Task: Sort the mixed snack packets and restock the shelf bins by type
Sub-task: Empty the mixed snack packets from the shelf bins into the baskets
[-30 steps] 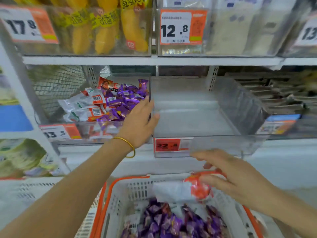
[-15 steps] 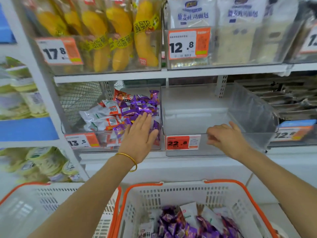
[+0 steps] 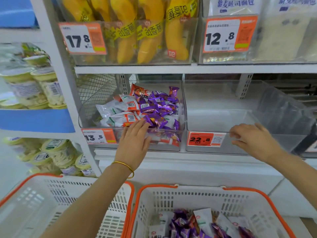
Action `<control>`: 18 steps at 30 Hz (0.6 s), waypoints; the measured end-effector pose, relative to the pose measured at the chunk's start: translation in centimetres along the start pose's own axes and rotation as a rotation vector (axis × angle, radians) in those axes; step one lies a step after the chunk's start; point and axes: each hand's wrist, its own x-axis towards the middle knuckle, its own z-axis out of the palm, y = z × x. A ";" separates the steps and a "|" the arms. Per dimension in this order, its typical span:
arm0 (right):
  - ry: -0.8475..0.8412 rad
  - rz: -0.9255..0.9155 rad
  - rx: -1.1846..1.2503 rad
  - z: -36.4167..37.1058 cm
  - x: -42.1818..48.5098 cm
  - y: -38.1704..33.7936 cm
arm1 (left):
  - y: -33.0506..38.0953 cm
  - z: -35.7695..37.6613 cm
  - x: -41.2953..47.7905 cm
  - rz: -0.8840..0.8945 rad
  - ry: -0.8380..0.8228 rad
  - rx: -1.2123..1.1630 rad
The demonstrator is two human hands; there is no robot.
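The flat left hand (image 3: 133, 140) should take only purple packets (image 3: 154, 107) from the mixed bin (image 3: 163, 149), while the right hand (image 3: 252, 138) grips the empty bin (image 3: 274, 143) beside it.

Two hands (image 3: 133, 143) (image 3: 253, 140), two orange-rimmed baskets (image 3: 51, 191) (image 3: 188, 200)

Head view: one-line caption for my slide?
Restocking: left hand reaches into the mixed packet bin, right hand grips the front rim of the clear bin beside it.

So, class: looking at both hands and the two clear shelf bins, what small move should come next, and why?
Probably the left hand closes on a purple packet: its straight fingers touch the pile in the mixed bin, while the right hand holds the empty bin.
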 end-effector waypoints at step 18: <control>-0.387 -0.170 0.072 -0.2 18.2 -19.8 | -8.5 -3.7 12.5 -0.223 -0.648 0.156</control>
